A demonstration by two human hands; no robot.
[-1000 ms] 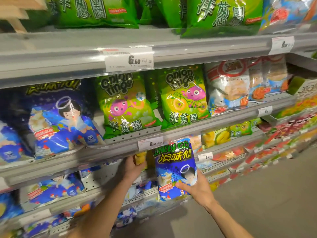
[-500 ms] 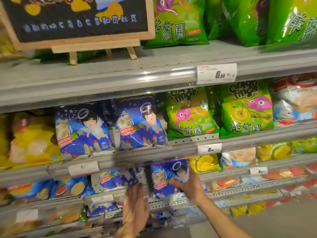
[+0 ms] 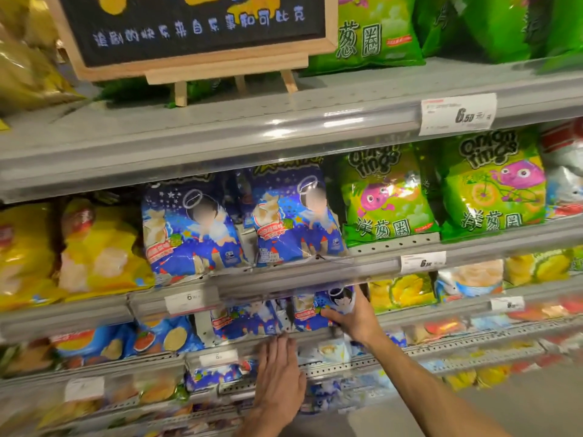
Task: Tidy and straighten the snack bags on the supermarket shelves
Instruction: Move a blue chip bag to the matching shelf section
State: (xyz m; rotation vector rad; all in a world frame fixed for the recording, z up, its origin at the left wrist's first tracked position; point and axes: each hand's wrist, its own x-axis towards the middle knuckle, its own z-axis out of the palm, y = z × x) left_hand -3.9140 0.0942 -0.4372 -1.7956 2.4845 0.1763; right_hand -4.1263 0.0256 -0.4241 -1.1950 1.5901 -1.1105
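Your blue snack bag point(image 3: 318, 312) stands upright on the third shelf point(image 3: 315, 337), tucked under the rail beside another blue bag point(image 3: 246, 320) on its left.

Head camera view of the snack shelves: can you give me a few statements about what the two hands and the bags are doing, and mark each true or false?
1. The right hand grips a blue snack bag with an angel cartoon on the lower shelf. True.
2. The left hand holds a green onion-ring bag. False: its fingers are straight and reach toward the grey shelf edge, holding nothing.
3. Two matching blue angel bags stand side by side on the shelf above the hands. True.
4. The small wooden-framed chalkboard sign stands on the lowest shelf. False: it stands on the top shelf.
5. Yellow snack bags sit left of the upper blue ones. True.
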